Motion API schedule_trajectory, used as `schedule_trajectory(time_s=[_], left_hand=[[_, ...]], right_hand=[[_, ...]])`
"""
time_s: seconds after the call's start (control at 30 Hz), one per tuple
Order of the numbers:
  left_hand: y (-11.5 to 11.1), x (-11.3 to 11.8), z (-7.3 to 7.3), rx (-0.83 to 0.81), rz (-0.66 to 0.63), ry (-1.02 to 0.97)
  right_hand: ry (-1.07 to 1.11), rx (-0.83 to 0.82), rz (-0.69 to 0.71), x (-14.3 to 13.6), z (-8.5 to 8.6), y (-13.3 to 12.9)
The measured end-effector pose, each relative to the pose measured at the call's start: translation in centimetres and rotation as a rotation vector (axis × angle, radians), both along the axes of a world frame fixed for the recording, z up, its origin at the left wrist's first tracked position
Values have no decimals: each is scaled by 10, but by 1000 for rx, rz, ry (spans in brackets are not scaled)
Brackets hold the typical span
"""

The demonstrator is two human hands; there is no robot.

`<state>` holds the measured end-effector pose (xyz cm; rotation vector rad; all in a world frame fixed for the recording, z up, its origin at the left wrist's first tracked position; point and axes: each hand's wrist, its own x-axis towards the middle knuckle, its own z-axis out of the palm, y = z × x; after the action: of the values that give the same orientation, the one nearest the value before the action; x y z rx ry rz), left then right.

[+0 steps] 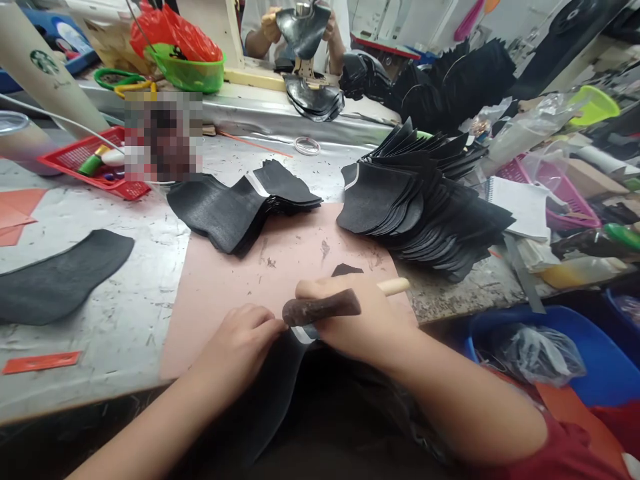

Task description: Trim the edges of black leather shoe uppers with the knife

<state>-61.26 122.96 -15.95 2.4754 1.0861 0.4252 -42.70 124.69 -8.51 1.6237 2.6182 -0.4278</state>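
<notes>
My right hand point(367, 317) is closed around a hammer point(323, 308) with a dark head and a pale wooden handle. Its head is beside my left fingertips, over a black leather piece point(275, 390). With fingers bent together, my left hand point(243, 343) holds that piece at the front edge of the pink mat point(230, 300). A short whitish strip point(303, 335) shows on the leather between my hands, and the rest hangs down towards my lap. Beyond my hands lie a smaller stack of black leather pieces point(220, 207) and a larger fanned stack point(390, 200).
A single black piece point(65, 277) lies at left, near an orange strip point(41, 362). Behind are a red basket point(133, 190) and a green bowl point(195, 73). A blue bin point(565, 333) stands right. Across the table, another person's hands point(270, 30) hold black leather at a machine.
</notes>
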Motion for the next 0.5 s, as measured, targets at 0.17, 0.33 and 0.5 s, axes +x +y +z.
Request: schedule_trajectory(time_s=[0.17, 0.33, 0.5], left_hand=[[-2, -4, 2, -12, 23, 2], [-4, -10, 0, -31, 14, -43], [-5, -18, -2, -6, 22, 1]], right_hand=[[-77, -38, 7, -5, 6, 0], [-54, -102, -28, -6, 5, 0], [-59, -101, -25, -10, 3, 1]])
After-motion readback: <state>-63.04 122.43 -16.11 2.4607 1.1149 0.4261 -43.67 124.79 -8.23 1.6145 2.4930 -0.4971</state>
